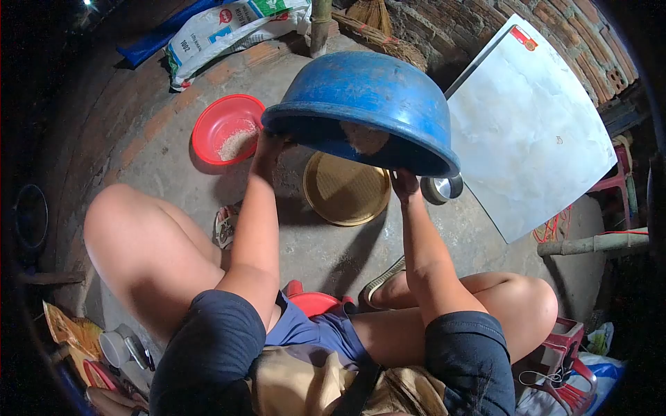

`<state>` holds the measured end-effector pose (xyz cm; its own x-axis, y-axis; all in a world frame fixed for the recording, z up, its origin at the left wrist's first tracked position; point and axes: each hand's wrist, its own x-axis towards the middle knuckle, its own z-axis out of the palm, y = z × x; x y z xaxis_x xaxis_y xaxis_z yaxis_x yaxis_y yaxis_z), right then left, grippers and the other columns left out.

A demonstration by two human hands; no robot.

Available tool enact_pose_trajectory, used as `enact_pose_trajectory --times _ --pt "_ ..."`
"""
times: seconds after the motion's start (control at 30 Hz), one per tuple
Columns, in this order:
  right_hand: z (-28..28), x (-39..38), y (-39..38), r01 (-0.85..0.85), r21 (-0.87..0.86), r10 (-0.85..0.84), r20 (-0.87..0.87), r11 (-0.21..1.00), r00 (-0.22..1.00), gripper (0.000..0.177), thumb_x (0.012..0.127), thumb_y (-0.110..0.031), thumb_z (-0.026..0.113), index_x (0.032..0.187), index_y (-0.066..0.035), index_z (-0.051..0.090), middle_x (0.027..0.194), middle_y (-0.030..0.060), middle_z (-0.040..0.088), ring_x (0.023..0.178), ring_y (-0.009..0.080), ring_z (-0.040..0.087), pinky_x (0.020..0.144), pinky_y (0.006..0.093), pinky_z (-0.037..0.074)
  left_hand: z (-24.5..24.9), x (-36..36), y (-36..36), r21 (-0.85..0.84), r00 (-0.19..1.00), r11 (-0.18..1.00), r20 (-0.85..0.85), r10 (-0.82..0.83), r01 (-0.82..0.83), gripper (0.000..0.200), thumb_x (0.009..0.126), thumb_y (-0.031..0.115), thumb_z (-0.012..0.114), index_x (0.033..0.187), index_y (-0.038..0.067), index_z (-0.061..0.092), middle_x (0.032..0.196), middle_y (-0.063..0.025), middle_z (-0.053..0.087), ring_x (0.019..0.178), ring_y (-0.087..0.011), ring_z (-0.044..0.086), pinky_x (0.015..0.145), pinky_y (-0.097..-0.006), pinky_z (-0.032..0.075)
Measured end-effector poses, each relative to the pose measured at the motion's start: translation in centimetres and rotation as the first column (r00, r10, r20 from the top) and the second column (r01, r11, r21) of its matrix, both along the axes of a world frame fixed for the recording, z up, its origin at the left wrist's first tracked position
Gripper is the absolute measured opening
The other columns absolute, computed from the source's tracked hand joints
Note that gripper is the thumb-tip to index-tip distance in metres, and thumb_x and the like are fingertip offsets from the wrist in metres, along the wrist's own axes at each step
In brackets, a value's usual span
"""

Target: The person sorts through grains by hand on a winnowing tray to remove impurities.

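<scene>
The large blue basin [368, 83] is held up over the far side of the round golden tray [347, 191], tipped so that its mouth faces the person and its base points up and away. Its outer wall is rounded, deep blue and scuffed, with dull brownish smears near the base and a thick, rolled rim. The inside is dark with shadow, except for a pale brown patch of what may be fine grain or powder.

The left hand [276, 143] is closed on the rim at the left, and the right hand [406, 186] is closed on it lower down at the right. Both are in shade, so how far apart their fingers are cannot be told.

Left of the tray sits a red basin [215, 114] with pale grains [237, 142] in it. Just right of the tray is a small metal pot [444, 188]; farther right a big white panel [534, 132] leans at an angle. A printed sack [215, 38] lies beyond the tray, to the left.
</scene>
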<state>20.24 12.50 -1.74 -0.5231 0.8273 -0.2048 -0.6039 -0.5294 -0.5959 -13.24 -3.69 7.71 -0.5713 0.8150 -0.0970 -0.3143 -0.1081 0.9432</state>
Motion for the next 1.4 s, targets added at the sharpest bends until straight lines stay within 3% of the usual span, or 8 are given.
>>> enact_pose_trajectory --times 0.13,0.23,0.3,0.37,0.4,0.57,1.17,1.4 --pt "-1.1 -0.4 0.1 -0.13 0.598 -0.135 0.378 0.791 0.916 0.048 0.068 0.001 0.06 0.112 -0.017 0.054 0.113 -0.0028 0.055 0.109 0.0162 0.046 0.1 0.0374 0.028 0.9 -0.1 -0.9 0.015 0.998 0.999 -0.043 -0.045 0.046 0.035 0.08 -0.002 0.054 0.114 0.003 0.048 0.104 -0.0109 0.057 0.091 -0.0234 0.06 0.072 -0.0363 0.055" --pt "-1.1 -0.4 0.6 -0.061 0.069 0.068 -0.102 0.996 0.992 0.047 0.068 0.002 0.06 0.111 -0.015 0.054 0.113 -0.002 0.055 0.109 0.0169 0.046 0.1 0.0383 0.028 -0.4 -1.0 -0.6 0.058 0.996 0.997 -0.085 -0.035 0.04 0.034 0.081 -0.003 0.053 0.114 0.001 0.048 0.105 -0.0106 0.057 0.093 -0.0231 0.059 0.076 -0.037 0.054" --pt "-0.4 -1.3 -0.1 -0.118 0.741 -0.249 0.365 0.661 0.897 0.043 0.075 -0.005 0.059 0.116 -0.014 0.051 0.119 -0.0008 0.052 0.113 0.0173 0.044 0.102 0.0387 0.026 -1.0 -2.1 0.1 0.078 0.991 0.996 -0.13 -0.028 0.038 0.033 0.081 -0.004 0.053 0.114 0.0 0.048 0.105 -0.0101 0.057 0.094 -0.0227 0.058 0.078 -0.0372 0.053" --pt "5.5 -1.3 -2.4 -0.149 -0.293 0.027 -0.383 0.944 0.923 0.039 0.083 -0.02 0.056 0.121 -0.016 0.047 0.126 -0.0003 0.047 0.118 0.018 0.04 0.103 0.0403 0.025 -0.3 -2.6 0.1 0.112 0.987 0.982 0.016 -0.157 0.155 0.034 0.08 -0.002 0.055 0.113 0.0 0.049 0.103 -0.0078 0.058 0.094 -0.0205 0.058 0.08 -0.0356 0.052" --pt "2.1 -1.8 -1.1 -0.057 0.549 0.082 -0.022 0.834 0.996 0.041 0.087 -0.034 0.051 0.124 -0.017 0.044 0.131 0.0 0.043 0.121 0.0186 0.037 0.103 0.0427 0.026 1.2 -2.1 -0.4 0.112 0.988 0.982 0.017 -0.156 0.153 0.034 0.08 -0.002 0.055 0.113 0.0 0.049 0.103 -0.0078 0.058 0.094 -0.0205 0.058 0.08 -0.0356 0.052" --pt "-0.4 -2.1 1.0 -0.073 0.442 0.137 -0.115 0.894 0.984 0.043 0.086 -0.036 0.053 0.123 -0.018 0.045 0.129 -0.0002 0.044 0.121 0.0191 0.037 0.101 0.0451 0.028 5.5 -0.9 -1.3 -0.129 0.878 0.986 -0.452 -0.156 0.109 0.035 0.075 0.003 0.063 0.11 0.004 0.053 0.098 -0.0032 0.059 0.089 -0.0133 0.057 0.072 -0.0285 0.05" --pt "2.8 -7.2 6.1 0.247 -0.001 -0.206 0.547 0.969 0.811 0.027 0.081 -0.035 0.059 0.094 -0.012 0.054 0.087 0.0028 0.059 0.078 0.0177 0.056 0.063 0.0311 0.046 3.7 1.0 2.8 -0.015 0.995 1.0 -0.101 -0.008 0.006 0.081 0.077 0.025 0.066 0.14 0.014 0.016 0.139 -0.0207 0.027 0.127 -0.0307 0.031 0.098 -0.0421 0.031" --pt "0.2 -10.8 9.0 0.048 -0.25 0.086 0.499 0.967 0.862 0.036 0.086 -0.031 0.045 0.109 -0.004 0.045 0.094 0.0134 0.057 0.07 0.0277 0.057 0.056 0.0366 0.048 -9.9 0.5 4.1 -0.594 0.957 0.803 -0.263 -0.125 -0.058 0.053 0.074 0.017 0.062 0.123 0.004 0.047 0.113 -0.0189 0.056 0.106 -0.0285 0.053 0.089 -0.0369 0.042"
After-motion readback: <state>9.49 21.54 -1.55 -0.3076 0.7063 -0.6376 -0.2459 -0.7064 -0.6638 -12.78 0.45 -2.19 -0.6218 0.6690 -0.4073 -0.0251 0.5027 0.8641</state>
